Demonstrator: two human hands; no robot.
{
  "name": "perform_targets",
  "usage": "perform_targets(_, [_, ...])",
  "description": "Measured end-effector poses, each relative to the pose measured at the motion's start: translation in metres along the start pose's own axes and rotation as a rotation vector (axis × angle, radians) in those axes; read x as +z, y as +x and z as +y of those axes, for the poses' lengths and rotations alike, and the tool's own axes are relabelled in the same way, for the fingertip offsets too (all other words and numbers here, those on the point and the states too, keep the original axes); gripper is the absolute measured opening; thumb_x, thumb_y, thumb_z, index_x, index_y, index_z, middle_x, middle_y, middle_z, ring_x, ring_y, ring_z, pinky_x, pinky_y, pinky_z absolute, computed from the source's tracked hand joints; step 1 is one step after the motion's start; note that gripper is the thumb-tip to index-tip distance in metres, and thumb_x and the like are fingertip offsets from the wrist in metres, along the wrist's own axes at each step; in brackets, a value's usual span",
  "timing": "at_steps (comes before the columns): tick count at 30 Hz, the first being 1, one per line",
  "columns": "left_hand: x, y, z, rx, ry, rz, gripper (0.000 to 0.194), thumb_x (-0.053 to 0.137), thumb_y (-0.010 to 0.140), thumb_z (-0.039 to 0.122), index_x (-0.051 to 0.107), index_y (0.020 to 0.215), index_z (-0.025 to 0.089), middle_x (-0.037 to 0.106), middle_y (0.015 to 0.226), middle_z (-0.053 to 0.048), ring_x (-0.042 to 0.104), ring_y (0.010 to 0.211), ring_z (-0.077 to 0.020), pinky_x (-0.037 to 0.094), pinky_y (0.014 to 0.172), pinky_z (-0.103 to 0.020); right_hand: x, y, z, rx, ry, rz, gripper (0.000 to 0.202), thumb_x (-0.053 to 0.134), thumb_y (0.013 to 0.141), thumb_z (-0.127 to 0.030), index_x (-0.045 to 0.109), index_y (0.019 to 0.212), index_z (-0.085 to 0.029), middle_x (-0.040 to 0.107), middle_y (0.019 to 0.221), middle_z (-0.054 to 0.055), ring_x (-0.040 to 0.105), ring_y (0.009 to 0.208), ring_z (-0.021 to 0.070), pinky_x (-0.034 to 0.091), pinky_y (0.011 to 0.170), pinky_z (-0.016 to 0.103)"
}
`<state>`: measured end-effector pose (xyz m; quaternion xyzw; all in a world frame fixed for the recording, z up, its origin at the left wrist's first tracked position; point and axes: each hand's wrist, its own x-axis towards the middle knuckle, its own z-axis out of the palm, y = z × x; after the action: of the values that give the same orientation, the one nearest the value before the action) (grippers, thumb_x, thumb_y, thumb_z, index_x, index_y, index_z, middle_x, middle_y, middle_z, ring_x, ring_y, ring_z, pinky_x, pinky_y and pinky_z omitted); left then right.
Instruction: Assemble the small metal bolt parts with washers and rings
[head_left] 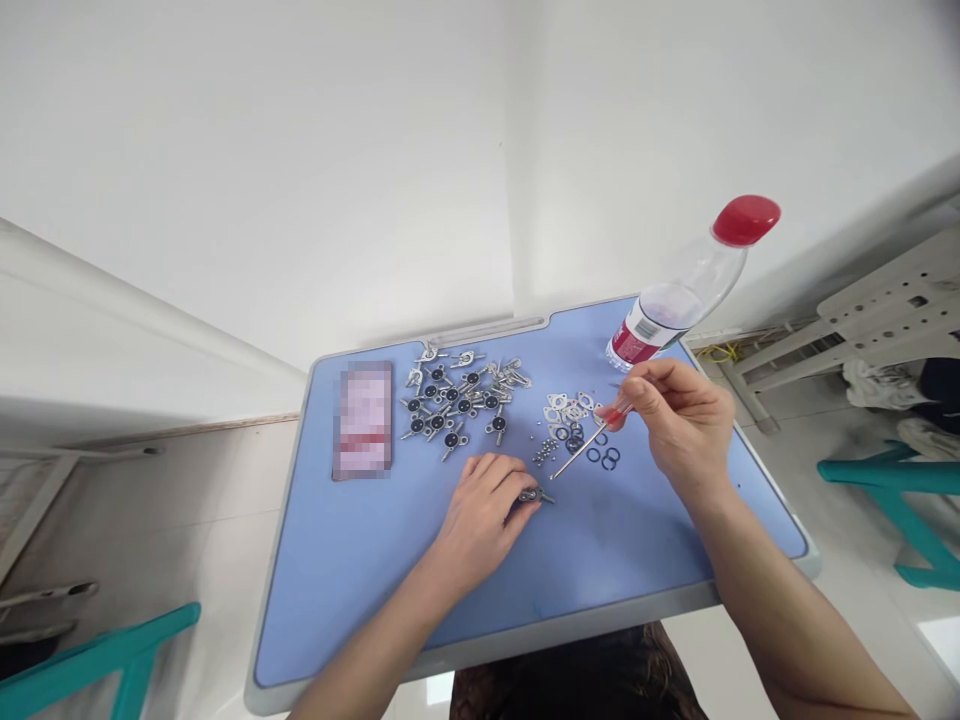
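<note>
My left hand (pixel 487 515) pinches a small metal fitting (pixel 534 495) with a short stem, low over the blue tabletop. Raised to the right, my right hand (pixel 671 415) grips a thin screwdriver (pixel 589 450) by its clear red handle. The shaft slants down to the left, with a tiny bright bit at its tip, apart from the fitting. Beyond the tip are small metal balls or screws (pixel 545 452), dark rubber rings (pixel 574 440) and flat metal plates (pixel 559 402). Several similar metal fittings with black round tops (pixel 451 395) lie in a group behind my left hand.
A clear bottle (pixel 675 290) with a red cap stands at the table's back right. A flat rectangular item (pixel 365 420), blurred out, lies on the left of the blue table (pixel 330 580). Teal stools (pixel 892 500) flank the table, and a white wall rises behind.
</note>
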<state>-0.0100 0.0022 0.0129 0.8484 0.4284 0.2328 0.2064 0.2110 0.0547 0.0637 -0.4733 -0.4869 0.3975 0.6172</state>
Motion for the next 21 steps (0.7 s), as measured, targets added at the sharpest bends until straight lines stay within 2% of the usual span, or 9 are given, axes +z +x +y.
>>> perform_targets(8, [0.000, -0.001, 0.003, 0.008, -0.003, -0.033, 0.004, 0.056, 0.092, 0.018, 0.057, 0.095, 0.018, 0.062, 0.092, -0.005, 0.056, 0.085, -0.0201, 0.048, 0.075, -0.034, 0.006, -0.003, 0.005, 0.085, -0.162, -0.150, 0.026, 0.075, 0.077, -0.041, 0.061, 0.073, -0.019, 0.064, 0.052, -0.003, 0.061, 0.041, 0.0127, 0.050, 0.040, 0.023])
perform_targets(21, [0.002, -0.001, 0.003, -0.052, -0.069, -0.018, 0.010, 0.061, 0.087, 0.016, 0.057, 0.096, 0.020, 0.062, 0.094, -0.003, 0.057, 0.087, -0.0193, 0.049, 0.078, -0.034, 0.015, 0.000, 0.029, 0.198, -0.157, -0.152, 0.034, 0.077, 0.073, -0.046, 0.060, 0.068, -0.018, 0.062, 0.049, -0.003, 0.055, 0.037, 0.0103, 0.044, 0.037, 0.021])
